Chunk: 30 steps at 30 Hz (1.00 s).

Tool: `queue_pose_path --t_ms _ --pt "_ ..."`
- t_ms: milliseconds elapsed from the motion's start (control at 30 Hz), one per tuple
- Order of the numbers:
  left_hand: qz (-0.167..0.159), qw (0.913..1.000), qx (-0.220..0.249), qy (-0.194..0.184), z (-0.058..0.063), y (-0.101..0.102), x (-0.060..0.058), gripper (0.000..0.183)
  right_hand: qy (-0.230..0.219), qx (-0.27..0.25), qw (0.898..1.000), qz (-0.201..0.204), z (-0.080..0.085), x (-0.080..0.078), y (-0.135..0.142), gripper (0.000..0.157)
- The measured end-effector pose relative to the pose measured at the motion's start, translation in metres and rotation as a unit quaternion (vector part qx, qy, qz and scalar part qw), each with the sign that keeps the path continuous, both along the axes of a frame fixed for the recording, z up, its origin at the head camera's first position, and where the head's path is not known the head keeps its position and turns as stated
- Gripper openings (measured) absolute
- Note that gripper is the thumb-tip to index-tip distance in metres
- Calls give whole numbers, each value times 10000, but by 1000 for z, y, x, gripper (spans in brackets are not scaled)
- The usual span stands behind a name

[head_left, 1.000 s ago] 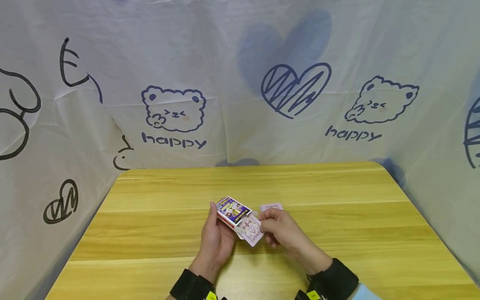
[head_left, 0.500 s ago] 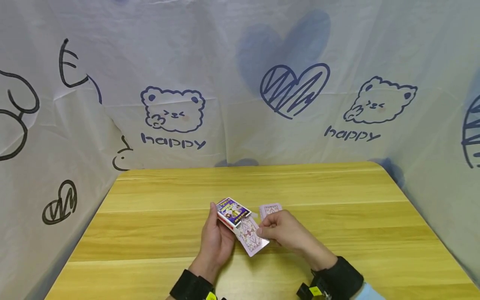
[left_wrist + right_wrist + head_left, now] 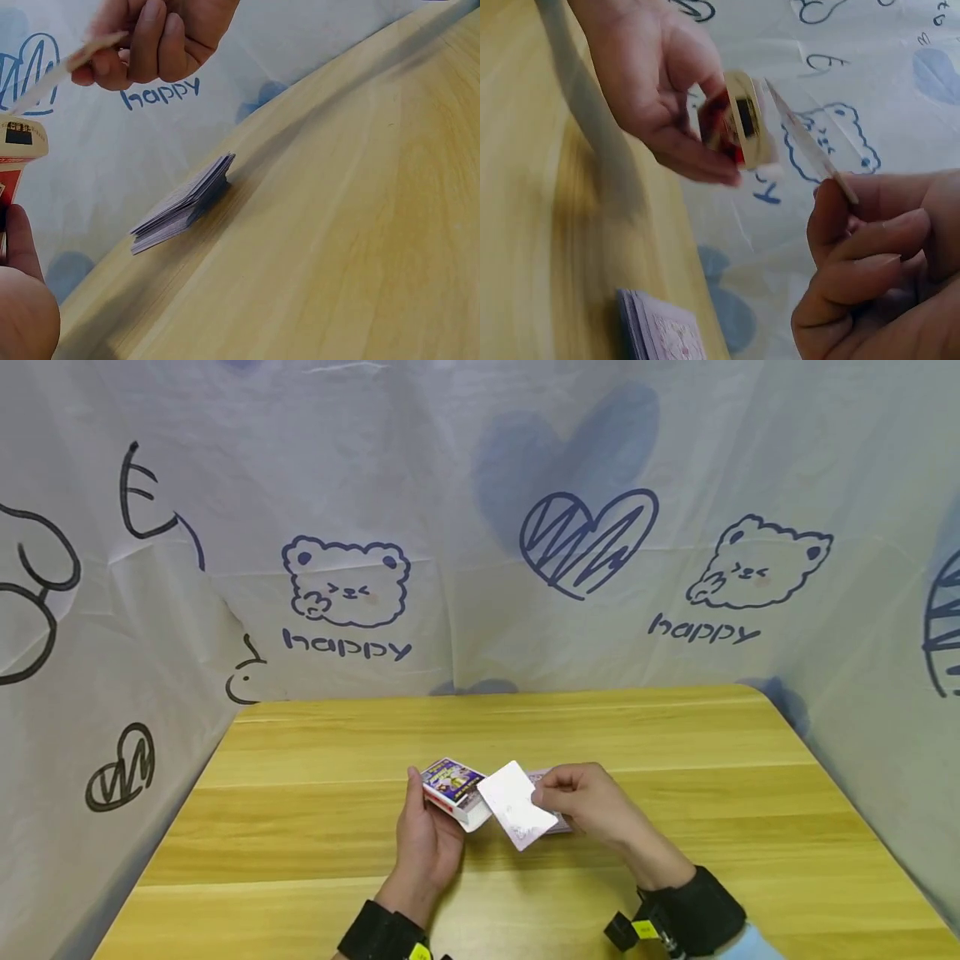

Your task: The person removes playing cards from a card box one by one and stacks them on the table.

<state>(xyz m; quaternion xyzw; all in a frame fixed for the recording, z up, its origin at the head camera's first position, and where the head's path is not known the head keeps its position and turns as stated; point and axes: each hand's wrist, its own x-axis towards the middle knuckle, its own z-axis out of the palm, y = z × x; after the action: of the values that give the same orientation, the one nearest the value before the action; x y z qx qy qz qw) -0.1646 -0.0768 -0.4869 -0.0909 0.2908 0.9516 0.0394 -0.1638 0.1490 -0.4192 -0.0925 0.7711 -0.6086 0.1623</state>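
My left hand [image 3: 429, 853] grips a playing card box [image 3: 453, 782] with a purple and yellow front, its end flap folded out toward the right. Just right of the flap, my right hand [image 3: 596, 806] pinches playing cards [image 3: 513, 802] by one edge between thumb and fingers. They shine white with glare, and edge-on in the right wrist view the held cards [image 3: 810, 142] look thin; how many there are I cannot tell. Below the right hand a stack of cards [image 3: 184, 206] lies on the table, partly covered in the head view.
The wooden table [image 3: 315, 827] stretches around both hands. White cloth [image 3: 465, 527] with drawn bears, hearts and words hangs behind it and along the sides. Black bands [image 3: 693, 910] circle both wrists.
The cards have slid out of the box and are now apart from it in my right hand, which moved right and tilted them. My left hand with the box shifted slightly left.
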Motion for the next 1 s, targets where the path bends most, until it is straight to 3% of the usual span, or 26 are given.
queue_pose_path --t_ms 200,600,700,1000 --pt "-26 9999 -39 -132 -3 -1 -1 72 229 515 9956 -750 -1 -8 10 17" --pt "-108 9998 -25 -182 -1 1 0 71 327 2194 9681 -1167 -17 -23 24 15" --pt "-156 9998 -107 -116 -1 1 0 72 299 2314 9649 -1209 -22 -25 26 15" --pt "-181 9996 -195 -57 -1 1 1 74 157 2073 9715 -1136 -32 -27 22 17"
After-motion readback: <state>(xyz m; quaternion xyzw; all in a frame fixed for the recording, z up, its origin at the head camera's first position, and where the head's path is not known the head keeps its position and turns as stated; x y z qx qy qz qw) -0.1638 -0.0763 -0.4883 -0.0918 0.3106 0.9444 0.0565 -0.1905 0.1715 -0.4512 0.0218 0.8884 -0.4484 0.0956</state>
